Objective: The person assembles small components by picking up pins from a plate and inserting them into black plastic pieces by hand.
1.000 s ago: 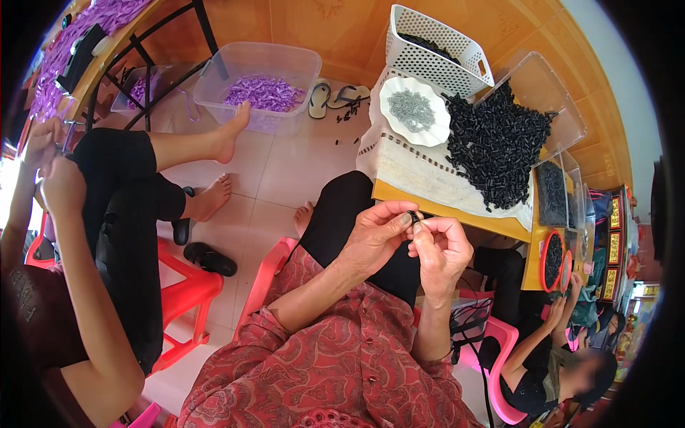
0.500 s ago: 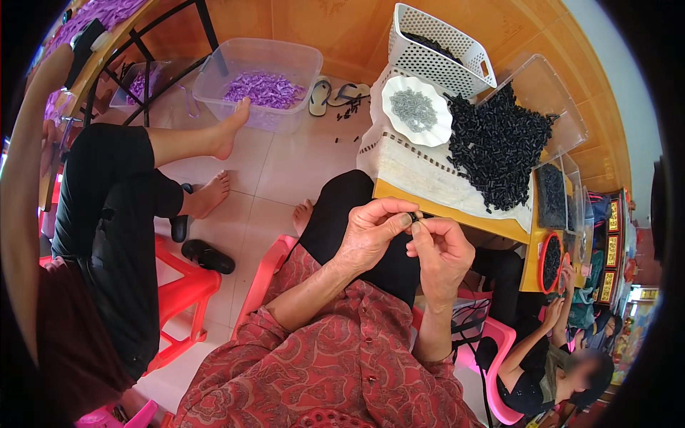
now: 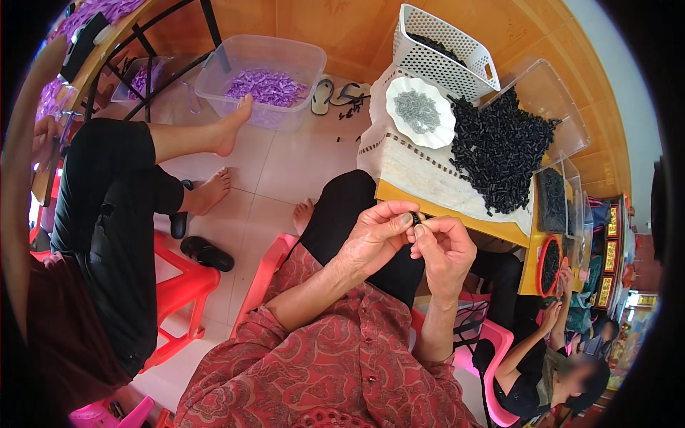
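Note:
Close together above my lap, my left hand (image 3: 377,241) and my right hand (image 3: 445,251) pinch a small black piece (image 3: 416,218) between thumbs and fingertips. Fingers cover most of it, so its exact kind does not show. Just beyond is a table edge with a white cloth (image 3: 414,171). On it a heap of short black tube-like pieces (image 3: 496,150) spreads out of a tipped clear plastic box (image 3: 553,89). A white scalloped plate (image 3: 444,127) beside the heap holds many tiny clear pieces (image 3: 417,112).
A white perforated basket (image 3: 446,64) stands at the table's back. Right of the heap are a clear container (image 3: 551,200) and a red-rimmed bowl (image 3: 548,267) near another person's hands. Purple strips fill a clear tub (image 3: 260,50) on the floor. Another person sits left, by a red stool (image 3: 182,285).
The small black piece has turned slightly between my fingertips, while my hands stay nearly in place. At the left, the other person's hand and arm have shifted a little.

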